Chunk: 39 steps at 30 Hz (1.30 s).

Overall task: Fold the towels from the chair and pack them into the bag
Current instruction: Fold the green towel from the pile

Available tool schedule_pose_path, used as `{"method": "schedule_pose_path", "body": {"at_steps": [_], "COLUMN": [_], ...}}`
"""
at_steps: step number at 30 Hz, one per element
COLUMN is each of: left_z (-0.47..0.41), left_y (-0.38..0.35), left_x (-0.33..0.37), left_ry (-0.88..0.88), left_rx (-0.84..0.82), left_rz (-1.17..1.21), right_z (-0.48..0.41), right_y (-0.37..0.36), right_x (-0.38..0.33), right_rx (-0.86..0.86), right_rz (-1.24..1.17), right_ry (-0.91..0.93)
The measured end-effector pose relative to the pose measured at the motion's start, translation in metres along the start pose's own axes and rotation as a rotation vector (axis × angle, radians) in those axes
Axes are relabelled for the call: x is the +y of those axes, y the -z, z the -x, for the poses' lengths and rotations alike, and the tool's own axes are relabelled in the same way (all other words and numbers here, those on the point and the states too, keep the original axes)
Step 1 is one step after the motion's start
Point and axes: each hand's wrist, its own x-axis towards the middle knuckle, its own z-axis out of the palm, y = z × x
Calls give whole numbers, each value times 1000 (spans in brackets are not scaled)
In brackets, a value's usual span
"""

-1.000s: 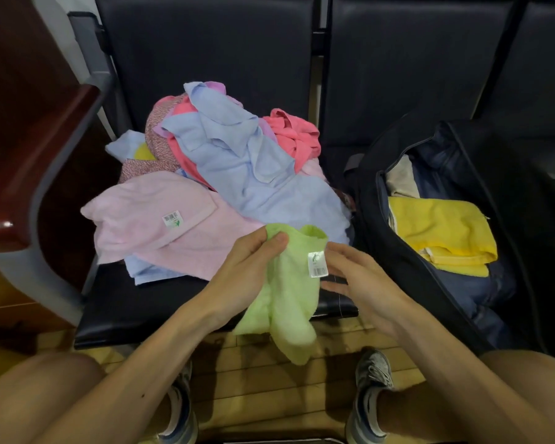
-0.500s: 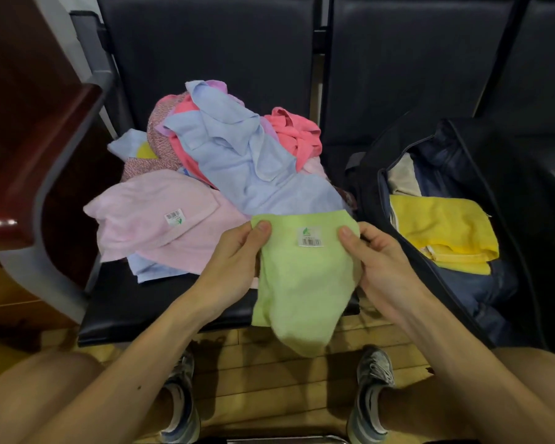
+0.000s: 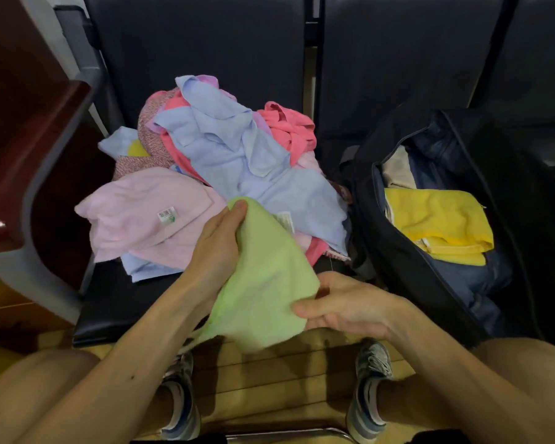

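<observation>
The right hand (image 3: 343, 306) has pulled its corner of the green towel (image 3: 266, 283) down to the lower middle, the left hand (image 3: 218, 248) holds the top, all fingers (image 3: 238, 208) pinching cloth, so it's half folded, not in the bag (image 3: 398, 261) yet.

- Row of dark padded chairs (image 3: 205, 43) spans 10 to 2 o'clock.
- Reddish-brown wooden ledge (image 3: 29, 139) at 9 o'clock, a small glint on its edge.
- Grey frame (image 3: 42, 203) just beside it.
- Yellowish plank floor (image 3: 269, 379) at 6 o'clock.
</observation>
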Motion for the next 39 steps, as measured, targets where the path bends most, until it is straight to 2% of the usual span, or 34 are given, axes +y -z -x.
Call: {"method": "schedule_pose_path", "body": {"at_steps": [2,5,8,12,16,19,22,25,28,34,37,39], "left_z": [-5,-8,-9,-10,-5,-2,-2,-3,-1,-4,-6,-5], "left_y": [6,11,14,12,4,-2,-4,-1,-1,7,10,10], "left_x": [3,-1,-7,-16,-20,-22,-24,-25,-24,-26,-29,-28], "left_ry": [67,248,435,478,481,400,264,171,125,146,172,149], "left_rx": [45,41,-74,-270,-462,-523,-422,-328,-302,-282,-282,-304], "left_rz": [48,290,513,574,469,286,117,-8,-136,-259,-305,-289], "right_z": [-1,-1,9,15,16,19,20,16,16,21,20,21], "right_y": [-3,-5,-7,-7,-5,-1,2,6,9,17,17,15], "right_x": [0,-3,-15,-24,-28,-32,-32,-28,-25,-26,-22,-23], "right_rx": [-6,18,104,247,327,344,397,528,595,621,587,542], "right_rz": [-18,-181,-302,-333,-447,-480,-413,-212,-52,134,162,182], "right_ry": [28,123,186,214,289,321,323,278,199,106,53,93]}}
